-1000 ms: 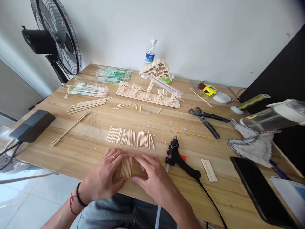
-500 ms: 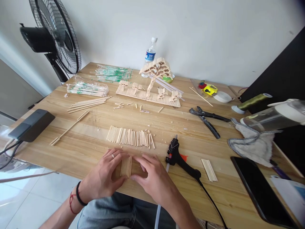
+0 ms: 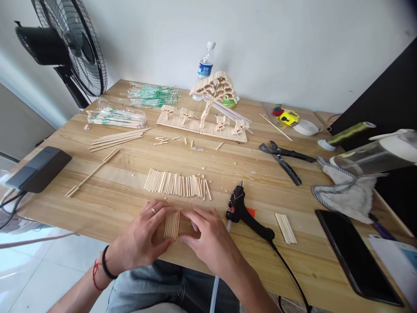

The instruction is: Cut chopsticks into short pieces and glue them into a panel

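Observation:
At the near edge of the table, a small panel of short wooden sticks laid side by side (image 3: 171, 225) lies between my hands. My left hand (image 3: 140, 234) has its fingers at the panel's far end and its thumb at the near end. From the other side, my right hand (image 3: 208, 237) pinches the panel's right edge, fingertips far and thumb near. Just beyond my hands is a row of loose short sticks (image 3: 174, 183). A black hot glue gun (image 3: 249, 215) lies right of my right hand, with another small stick panel (image 3: 286, 228) farther right.
A stick-built tree model (image 3: 203, 124) stands at the back before a water bottle (image 3: 205, 69). Pliers (image 3: 282, 158), a phone (image 3: 356, 256) and a cloth (image 3: 348, 191) lie right. Long sticks (image 3: 119, 139), wrapped sticks (image 3: 117, 116) and a grey box (image 3: 39, 169) are left.
The view has shifted slightly. Both hands keep the same hold on the stick panel, and nothing on the table has visibly moved.

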`<state>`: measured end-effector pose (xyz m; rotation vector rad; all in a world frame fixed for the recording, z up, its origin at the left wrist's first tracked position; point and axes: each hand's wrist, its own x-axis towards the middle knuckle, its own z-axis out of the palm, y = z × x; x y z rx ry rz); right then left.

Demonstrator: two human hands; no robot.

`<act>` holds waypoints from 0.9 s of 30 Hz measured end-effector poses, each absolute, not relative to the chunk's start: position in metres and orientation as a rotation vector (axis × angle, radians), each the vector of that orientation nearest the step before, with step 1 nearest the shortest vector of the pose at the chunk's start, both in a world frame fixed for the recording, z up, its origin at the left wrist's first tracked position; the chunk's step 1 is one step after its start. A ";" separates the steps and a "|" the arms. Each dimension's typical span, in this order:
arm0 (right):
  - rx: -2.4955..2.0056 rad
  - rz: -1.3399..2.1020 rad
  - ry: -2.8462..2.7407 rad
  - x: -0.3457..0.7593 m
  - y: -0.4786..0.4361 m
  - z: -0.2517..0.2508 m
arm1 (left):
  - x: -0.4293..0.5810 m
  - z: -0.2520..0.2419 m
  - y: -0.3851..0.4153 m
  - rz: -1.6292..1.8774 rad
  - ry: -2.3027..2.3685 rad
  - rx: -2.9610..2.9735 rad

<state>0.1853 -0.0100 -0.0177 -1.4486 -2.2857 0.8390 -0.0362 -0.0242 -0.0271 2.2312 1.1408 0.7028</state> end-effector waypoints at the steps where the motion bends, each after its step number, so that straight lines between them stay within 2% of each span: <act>1: -1.444 0.822 -2.295 0.186 -0.010 -0.018 | -0.037 -0.028 -0.024 0.697 1.138 2.231; 27: -1.432 0.736 -2.265 0.184 -0.012 -0.026 | -0.032 -0.028 -0.020 0.697 1.136 2.222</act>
